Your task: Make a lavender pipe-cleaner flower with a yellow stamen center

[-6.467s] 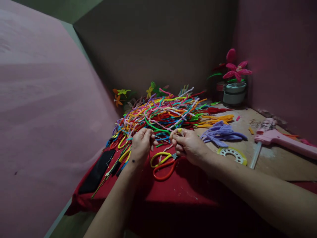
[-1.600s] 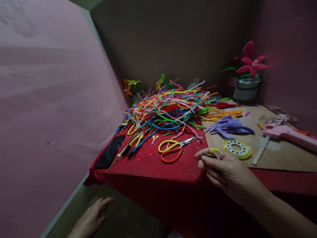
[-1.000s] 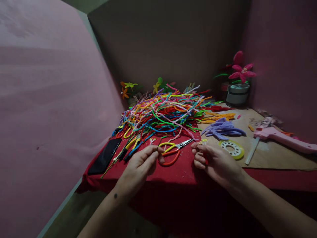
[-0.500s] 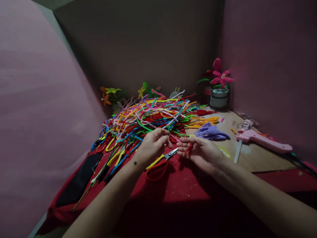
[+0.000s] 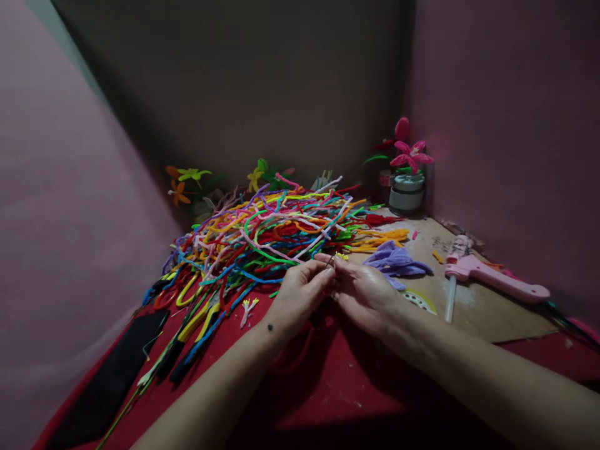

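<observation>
My left hand (image 5: 302, 289) and my right hand (image 5: 363, 294) meet at the middle of the red cloth (image 5: 347, 387). The left thumb and forefinger are pinched on a thin dark strand (image 5: 330, 261), which points up between the fingertips. My right fingers are closed against the left fingertips; what they hold, if anything, is hidden. A large heap of coloured fuzzy stems (image 5: 272, 231) lies just beyond the hands. Under the left wrist, a red scissor handle (image 5: 295, 356) shows dimly, and the blades are covered.
A pink glue gun (image 5: 497, 278) rests on brown cardboard (image 5: 497, 325) at the right, near purple petals (image 5: 398, 259). A dark phone-like slab (image 5: 112, 375) and yellow-handled pliers (image 5: 199, 322) lie left. A pink flower (image 5: 411, 156) stands in a grey pot (image 5: 407, 194).
Both hands have come together at the fingertips, covering the scissor blades. The left thumb and forefinger now pinch a dark strand. The view has shifted, showing a small pink and yellow bundle left of the hands.
</observation>
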`<state>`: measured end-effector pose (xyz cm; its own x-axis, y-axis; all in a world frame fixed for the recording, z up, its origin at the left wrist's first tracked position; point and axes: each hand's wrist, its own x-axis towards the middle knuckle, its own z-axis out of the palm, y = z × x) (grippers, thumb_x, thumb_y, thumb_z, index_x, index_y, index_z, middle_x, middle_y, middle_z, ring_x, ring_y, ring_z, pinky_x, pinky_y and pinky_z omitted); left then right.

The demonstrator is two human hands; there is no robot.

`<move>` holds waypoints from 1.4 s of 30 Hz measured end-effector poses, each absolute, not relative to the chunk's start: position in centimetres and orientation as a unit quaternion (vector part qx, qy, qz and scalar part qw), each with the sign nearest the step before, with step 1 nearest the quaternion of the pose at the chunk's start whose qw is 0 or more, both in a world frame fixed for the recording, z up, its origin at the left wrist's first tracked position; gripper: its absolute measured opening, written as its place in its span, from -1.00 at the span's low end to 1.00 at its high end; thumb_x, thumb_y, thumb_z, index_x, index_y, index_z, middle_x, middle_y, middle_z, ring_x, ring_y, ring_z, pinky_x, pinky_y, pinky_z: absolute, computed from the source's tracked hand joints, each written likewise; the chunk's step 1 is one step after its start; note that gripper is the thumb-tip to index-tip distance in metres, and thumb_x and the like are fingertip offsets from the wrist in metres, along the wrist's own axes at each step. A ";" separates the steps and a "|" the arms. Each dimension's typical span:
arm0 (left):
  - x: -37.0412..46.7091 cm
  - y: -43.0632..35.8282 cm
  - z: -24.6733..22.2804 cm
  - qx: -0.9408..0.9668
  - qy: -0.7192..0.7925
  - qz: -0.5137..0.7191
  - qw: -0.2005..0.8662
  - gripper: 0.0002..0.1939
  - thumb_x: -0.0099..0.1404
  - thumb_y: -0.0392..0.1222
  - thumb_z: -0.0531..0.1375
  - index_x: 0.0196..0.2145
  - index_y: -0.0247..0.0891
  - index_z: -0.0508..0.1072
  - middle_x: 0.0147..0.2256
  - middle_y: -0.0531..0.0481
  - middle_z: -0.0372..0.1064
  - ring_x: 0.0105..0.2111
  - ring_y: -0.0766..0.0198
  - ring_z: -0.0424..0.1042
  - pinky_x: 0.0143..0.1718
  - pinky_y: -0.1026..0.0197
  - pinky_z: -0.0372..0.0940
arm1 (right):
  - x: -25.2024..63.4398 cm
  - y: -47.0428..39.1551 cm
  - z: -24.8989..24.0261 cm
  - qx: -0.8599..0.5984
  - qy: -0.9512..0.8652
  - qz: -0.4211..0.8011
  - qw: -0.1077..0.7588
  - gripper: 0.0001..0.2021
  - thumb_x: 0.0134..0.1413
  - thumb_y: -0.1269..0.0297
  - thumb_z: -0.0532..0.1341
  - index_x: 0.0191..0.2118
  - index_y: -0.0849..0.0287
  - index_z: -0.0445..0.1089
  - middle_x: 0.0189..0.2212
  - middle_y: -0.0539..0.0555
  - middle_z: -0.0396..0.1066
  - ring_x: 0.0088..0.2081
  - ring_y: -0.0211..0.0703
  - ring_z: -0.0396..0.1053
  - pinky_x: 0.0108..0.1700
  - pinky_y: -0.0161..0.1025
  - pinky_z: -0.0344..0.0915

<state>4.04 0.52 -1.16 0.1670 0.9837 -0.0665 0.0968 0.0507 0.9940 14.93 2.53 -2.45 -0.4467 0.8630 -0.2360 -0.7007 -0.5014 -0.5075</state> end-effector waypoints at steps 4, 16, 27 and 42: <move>3.9 0.4 -1.6 0.530 0.499 0.402 0.555 -0.78 0.07 -0.12 0.20 -0.55 -0.35 0.35 -0.68 0.17 0.08 -0.70 0.54 -0.05 -0.67 0.39 -0.17 | 14.8 2.1 -2.6 -0.215 -0.162 0.843 0.466 -0.84 -0.02 0.38 0.09 -0.45 0.22 0.42 -0.54 0.03 0.38 -0.44 -0.25 0.29 -0.33 -0.29 0.21; 3.6 -0.1 -0.4 0.547 0.522 0.418 0.504 -0.75 0.02 -0.10 0.24 -0.53 -0.37 0.36 -0.65 0.16 0.13 -0.66 0.53 -0.03 -0.63 0.38 -0.10 | 16.0 1.7 -3.7 -0.253 -0.288 0.768 0.513 -0.83 -0.34 0.41 0.36 -0.46 0.28 0.46 -0.50 0.02 0.42 -0.42 -0.30 0.33 -0.29 -0.32 0.20; 3.1 -0.3 0.1 0.572 0.520 0.392 0.499 -0.79 0.15 -0.08 0.12 -0.40 -0.29 0.38 -0.71 0.20 0.06 -0.76 0.53 -0.05 -0.74 0.41 -0.14 | 16.3 2.0 -3.1 -0.256 -0.284 0.753 0.536 -0.84 -0.38 0.44 0.37 -0.51 0.27 0.45 -0.51 0.00 0.39 -0.45 -0.34 0.30 -0.33 -0.33 0.20; 3.2 -0.6 -0.2 0.604 0.531 0.388 0.450 -0.82 0.18 -0.15 0.10 -0.33 -0.30 0.40 -0.65 0.15 0.23 -0.76 0.45 0.23 -0.72 0.40 0.09 | 16.6 1.9 -3.7 -0.239 -0.393 0.700 0.546 -0.89 -0.21 0.39 0.31 -0.43 0.23 0.48 -0.56 -0.02 0.38 -0.52 -0.33 0.28 -0.40 -0.32 0.18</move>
<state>3.18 -0.60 -0.16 0.1360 0.9907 -0.0088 0.2922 -0.0316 0.9558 16.63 1.95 -3.65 -0.2881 0.9530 0.0940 -0.5771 -0.0945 -0.8112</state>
